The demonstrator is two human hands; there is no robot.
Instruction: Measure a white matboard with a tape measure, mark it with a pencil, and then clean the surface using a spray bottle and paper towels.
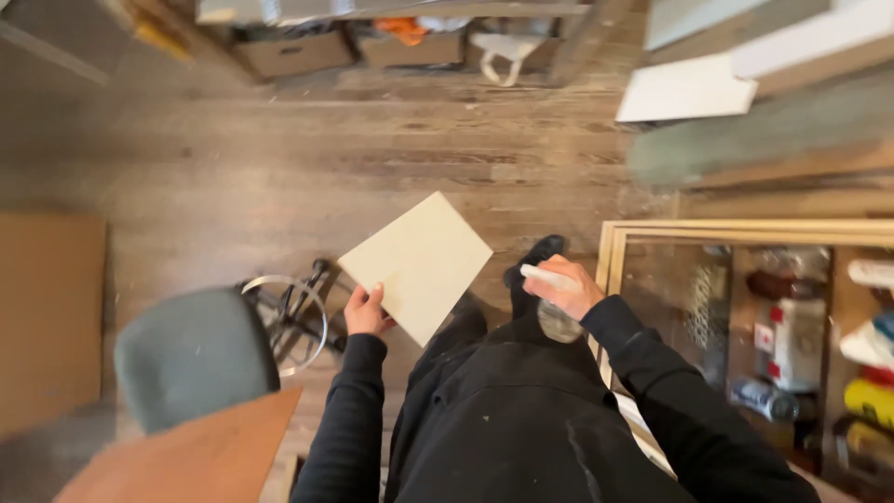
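The left hand (366, 312) grips a cream square panel (416, 265) by its lower left edge, thumb on top, so the flat face tilts up toward the camera and clear of the body. The right hand (563, 289) is closed around a small white bottle (549, 279), held near the panel's right corner, apart from it. Below lies a wooden floor (279, 186). A grey stool (191, 359) stands at left; a wooden-framed glass case (652, 279) holding bottles stands at right, just beside the right arm
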